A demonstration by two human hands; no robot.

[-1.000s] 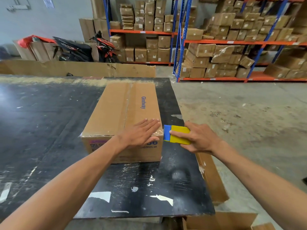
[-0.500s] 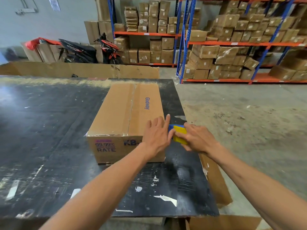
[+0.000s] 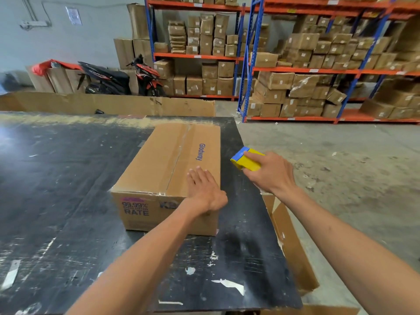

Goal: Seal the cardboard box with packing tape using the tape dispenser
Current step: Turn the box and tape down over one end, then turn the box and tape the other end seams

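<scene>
- Cardboard box (image 3: 172,169) lies at frame centre on the black, scuffed bench (image 3: 56,178), long axis running away from the camera; its top flaps are closed along a centre seam.
- Left hand (image 3: 205,189) rests flat, fingers spread, on the near right corner of the box top; it grips nothing.
- Right hand (image 3: 270,173), right of centre, is wrapped around a yellow and blue tape dispenser (image 3: 245,159), held just beside the box's right edge and clear of it, above the bench.
- Flattened cardboard (image 3: 293,246) leans at the bench's right edge.
- Upper frame: shelving (image 3: 250,55) stacked with cartons; a motorbike (image 3: 118,78) at upper left.
</scene>
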